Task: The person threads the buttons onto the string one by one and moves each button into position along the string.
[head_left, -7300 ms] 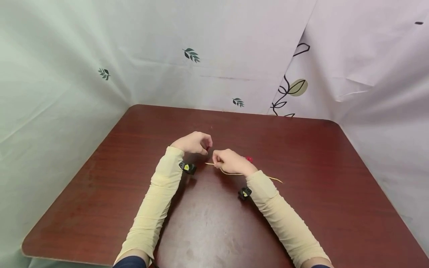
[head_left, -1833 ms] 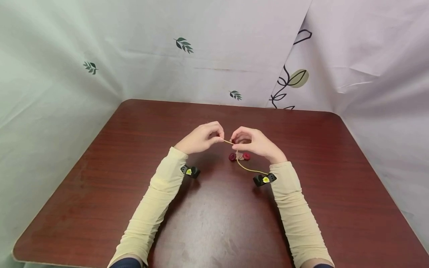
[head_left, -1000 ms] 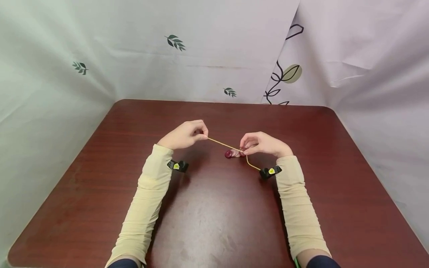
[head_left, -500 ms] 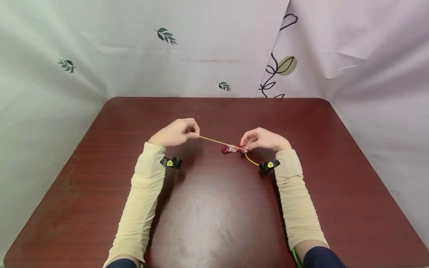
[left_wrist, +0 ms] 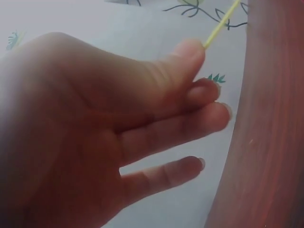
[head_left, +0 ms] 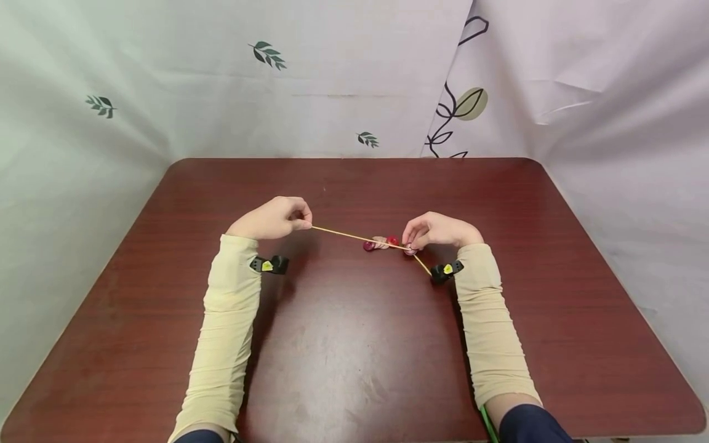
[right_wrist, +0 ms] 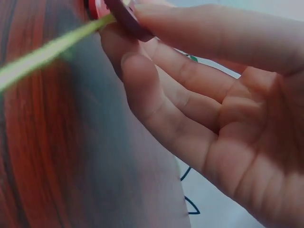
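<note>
My left hand (head_left: 271, 219) pinches a thin yellow cord (head_left: 346, 234) between thumb and index finger; in the left wrist view the other fingers are spread behind. From there the cord runs straight to a dark purple-red button (head_left: 410, 250), which my right hand (head_left: 441, 230) pinches by its edge. In the right wrist view this button (right_wrist: 129, 21) is seen edge-on between thumb and fingers, with the cord at its middle. Beyond it, the cord slants down toward the right wrist's camera. Just left of the right hand lie a dark red button (head_left: 368, 245), pale pink buttons (head_left: 380, 242) and a bright red button (head_left: 392, 241).
The brown wooden table (head_left: 343, 344) has rounded far corners. White fabric with leaf prints (head_left: 221, 104) hangs behind and along both sides. Black wrist cameras (head_left: 271, 265) hang below both cream sleeves (head_left: 229, 326).
Both hands were close together; the left has drawn away to the left, stretching the cord straight. My right hand has come lower with the button, uncovering the buttons on the table.
</note>
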The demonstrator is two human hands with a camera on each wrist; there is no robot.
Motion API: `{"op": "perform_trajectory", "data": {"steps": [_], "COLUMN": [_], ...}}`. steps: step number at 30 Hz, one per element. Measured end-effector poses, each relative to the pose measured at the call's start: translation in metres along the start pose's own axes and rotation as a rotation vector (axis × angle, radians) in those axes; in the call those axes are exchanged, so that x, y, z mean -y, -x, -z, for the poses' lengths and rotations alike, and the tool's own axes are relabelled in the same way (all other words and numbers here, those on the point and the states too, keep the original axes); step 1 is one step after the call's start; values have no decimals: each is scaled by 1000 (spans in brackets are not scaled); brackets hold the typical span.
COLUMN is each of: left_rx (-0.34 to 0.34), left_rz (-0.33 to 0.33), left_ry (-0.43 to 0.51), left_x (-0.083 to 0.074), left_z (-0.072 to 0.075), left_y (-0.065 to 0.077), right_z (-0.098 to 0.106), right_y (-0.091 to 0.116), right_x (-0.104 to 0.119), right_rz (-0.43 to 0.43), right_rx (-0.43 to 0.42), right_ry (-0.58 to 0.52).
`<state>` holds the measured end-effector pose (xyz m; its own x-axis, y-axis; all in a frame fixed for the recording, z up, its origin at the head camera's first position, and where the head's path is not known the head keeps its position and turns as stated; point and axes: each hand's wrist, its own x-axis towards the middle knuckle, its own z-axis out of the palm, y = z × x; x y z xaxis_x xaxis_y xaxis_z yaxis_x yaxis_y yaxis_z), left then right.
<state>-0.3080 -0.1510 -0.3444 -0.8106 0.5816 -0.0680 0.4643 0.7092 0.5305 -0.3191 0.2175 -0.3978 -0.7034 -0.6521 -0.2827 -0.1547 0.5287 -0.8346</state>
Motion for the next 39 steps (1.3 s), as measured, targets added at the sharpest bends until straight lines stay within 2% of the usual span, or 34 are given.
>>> {"op": "perform_trajectory", "data": {"steps": [8,15,28,34,39], "left_rx": [28,61,91,100,105], "left_rz": [31,33,38,30,-5], "left_ry": [0,-1,-23,-29,-36], "left_x": [7,9,9,10,6], "left_z": [2,3,8,7,-1], "left_y": [6,7,11,10,1], "right_z": [0,1,4,4,4], "right_y": [1,2,6,6,6], "right_x": [-5,-8,-9,-8,-12], "right_rz": [-8,-42,-36,-30,-18], "right_rx": [-6,-20,26,45,73], "right_ry": [20,57,59,55,50]}}
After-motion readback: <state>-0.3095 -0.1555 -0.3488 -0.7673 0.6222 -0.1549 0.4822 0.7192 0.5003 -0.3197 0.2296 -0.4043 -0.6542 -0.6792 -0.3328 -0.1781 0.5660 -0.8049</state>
